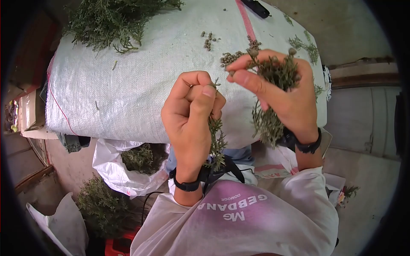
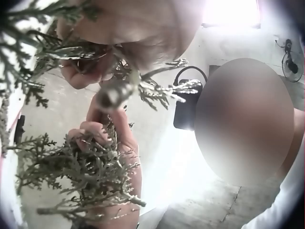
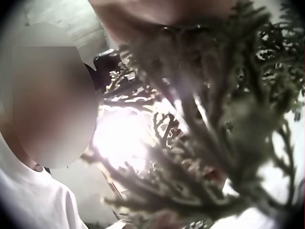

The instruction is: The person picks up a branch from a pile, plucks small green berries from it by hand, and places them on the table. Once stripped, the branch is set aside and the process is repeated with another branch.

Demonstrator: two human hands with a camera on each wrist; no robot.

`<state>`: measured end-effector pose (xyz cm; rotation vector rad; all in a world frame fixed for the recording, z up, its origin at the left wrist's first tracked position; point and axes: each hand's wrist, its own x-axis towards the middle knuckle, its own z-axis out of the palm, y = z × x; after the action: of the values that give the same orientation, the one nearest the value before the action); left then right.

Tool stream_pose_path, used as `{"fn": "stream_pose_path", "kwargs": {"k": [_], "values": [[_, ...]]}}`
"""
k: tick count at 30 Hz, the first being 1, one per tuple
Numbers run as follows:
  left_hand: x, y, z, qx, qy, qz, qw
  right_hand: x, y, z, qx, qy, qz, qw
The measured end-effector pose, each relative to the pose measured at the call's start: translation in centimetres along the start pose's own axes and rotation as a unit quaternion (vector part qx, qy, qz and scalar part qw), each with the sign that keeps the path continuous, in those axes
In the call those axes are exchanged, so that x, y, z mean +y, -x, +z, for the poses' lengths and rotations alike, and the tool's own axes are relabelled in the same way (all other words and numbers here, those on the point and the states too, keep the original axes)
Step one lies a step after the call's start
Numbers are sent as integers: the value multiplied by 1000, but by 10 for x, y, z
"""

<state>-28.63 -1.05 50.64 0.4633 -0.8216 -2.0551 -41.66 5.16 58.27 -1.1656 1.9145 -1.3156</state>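
Note:
In the head view my left hand (image 1: pixel 186 109) pinches a green conifer sprig (image 1: pixel 218 143) between thumb and curled fingers, its leafy end hanging past the wrist. My right hand (image 1: pixel 299 96) holds a bunch of conifer sprigs (image 1: pixel 270 126) against the palm. Between its thumb and forefinger sits a small round brown cone (image 1: pixel 232 73). Just beyond lies a heap of such cones (image 1: pixel 230 59) on a stuffed white woven sack (image 1: pixel 128 94). The left wrist view shows sprigs (image 2: pixel 90 171) close up by the fingers; foliage (image 3: pixel 205 143) covers much of the right wrist view.
A big pile of conifer branches (image 1: pixel 115 21) lies at the sack's far left. A black object (image 1: pixel 256 7) rests at its far edge. Below left are a white plastic bag (image 1: pixel 128 173) holding greenery, more branches (image 1: pixel 102 207) and a red crate (image 1: pixel 117 245).

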Motion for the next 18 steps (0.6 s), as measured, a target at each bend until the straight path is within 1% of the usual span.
{"fn": "stream_pose_path", "kwargs": {"k": [1,2,3,4,5,7,9,11,13,17,18], "values": [[0,2,3,4,9,6,1000,0,8,5,12,-42,30,999],[0,5,6,7,18,11,1000,-2,13,6,12,-42,32,999],[-1,7,7,8,18,9,1000,-5,18,6,6,-63,68,996],[-1,8,8,11,-17,23,1000,-7,22,6,2,-84,104,991],[-1,10,9,14,-52,38,998,-5,25,8,4,-84,106,991],[-4,13,10,15,-49,47,998,1,30,13,33,-101,80,991],[-5,16,12,17,-46,58,997,-1,34,14,37,-99,85,991],[-4,17,14,27,-75,66,995,-1,36,14,39,-98,88,991],[-4,17,13,19,-75,67,995,5,37,15,45,-81,43,995],[-4,16,13,3,-81,69,994,2,40,12,44,-109,52,992],[-4,17,14,3,-82,69,994,2,41,13,56,-104,28,993]]}}
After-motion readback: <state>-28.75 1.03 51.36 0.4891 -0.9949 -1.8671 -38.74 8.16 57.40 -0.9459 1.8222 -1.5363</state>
